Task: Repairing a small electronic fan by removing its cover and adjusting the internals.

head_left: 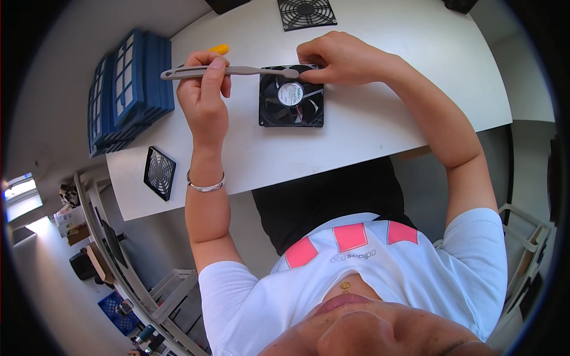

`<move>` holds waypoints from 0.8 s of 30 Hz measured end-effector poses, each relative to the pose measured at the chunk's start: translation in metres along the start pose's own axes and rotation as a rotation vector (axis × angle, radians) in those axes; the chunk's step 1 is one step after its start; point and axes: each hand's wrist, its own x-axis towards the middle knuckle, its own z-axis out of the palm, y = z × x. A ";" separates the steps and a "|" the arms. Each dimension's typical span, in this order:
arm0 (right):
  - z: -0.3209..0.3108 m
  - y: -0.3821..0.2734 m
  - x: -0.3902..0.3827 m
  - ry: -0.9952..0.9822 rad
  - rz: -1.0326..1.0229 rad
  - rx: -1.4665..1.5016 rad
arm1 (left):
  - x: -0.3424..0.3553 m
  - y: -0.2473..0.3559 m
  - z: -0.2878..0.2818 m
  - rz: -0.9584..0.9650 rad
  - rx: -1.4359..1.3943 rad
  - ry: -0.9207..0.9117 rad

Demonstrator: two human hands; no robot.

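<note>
A square black cooling fan [274, 113] with a round white label at its hub lies on the white table. My left hand [205, 95] pinches the handle of a slim grey toothbrush [237, 70], held nearly level. The brush head reaches over the fan's far edge; its bristles are hidden beneath it. At the fan's far right corner, my right hand [347, 58] has its thumb on the frame and its fingers curled around the edge, holding it. Some of those fingertips are out of sight.
A black fan guard [306, 10] lies at the table's far side, another guard [159, 173] near the left edge. Blue framed panels [127, 83] are stacked at the left. Behind my left hand a yellow object [219, 48] shows partly. The white table [356, 124] ends close to my body.
</note>
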 end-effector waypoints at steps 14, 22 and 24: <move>0.002 0.001 0.000 0.022 -0.010 -0.002 | 0.003 -0.003 -0.002 -0.009 -0.038 0.027; 0.002 0.003 0.000 0.031 -0.023 -0.019 | 0.002 -0.001 0.002 -0.077 -0.010 -0.101; 0.000 0.001 0.000 0.014 -0.011 -0.027 | 0.002 0.000 0.001 -0.071 -0.011 -0.110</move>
